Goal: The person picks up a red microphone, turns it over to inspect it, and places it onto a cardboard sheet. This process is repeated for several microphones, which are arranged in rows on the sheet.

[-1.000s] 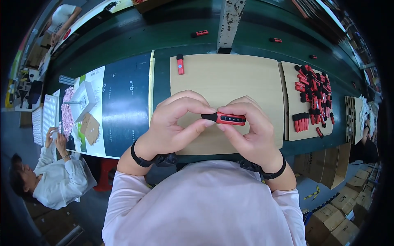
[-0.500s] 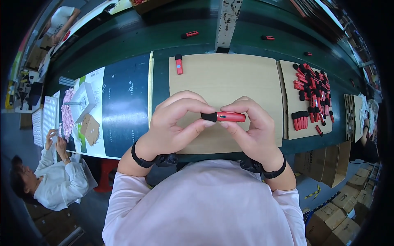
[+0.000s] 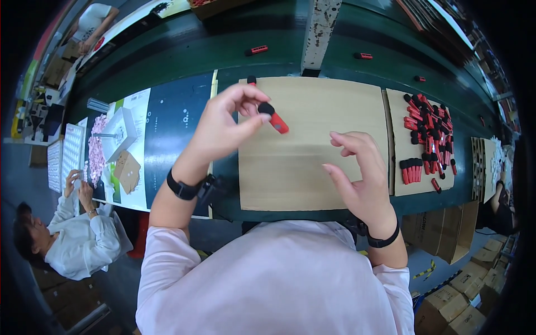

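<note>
My left hand point(image 3: 231, 120) pinches a small red microphone point(image 3: 278, 124) by its black foam cap, above the upper left part of a flat cardboard sheet point(image 3: 312, 184). The microphone's red body slants down to the right, and a pale round spot shows on it. My right hand point(image 3: 363, 181) hovers over the sheet's right side, its fingers apart with nothing between them. Just behind my left hand lies another microphone point(image 3: 252, 80) at the sheet's far left corner, mostly hidden by my fingers.
On a second cardboard sheet point(image 3: 401, 187) at the right lies a heap of red microphones point(image 3: 430, 131), with several lined up in a row point(image 3: 411, 171). A paint-chipped post point(image 3: 321, 36) rises behind the sheet. To the left, a person point(image 3: 84, 240) works beside a white box point(image 3: 120, 134).
My right hand has let go of the microphone and drawn slightly right. My left hand has carried it away and to the left, turning it from level to slanted.
</note>
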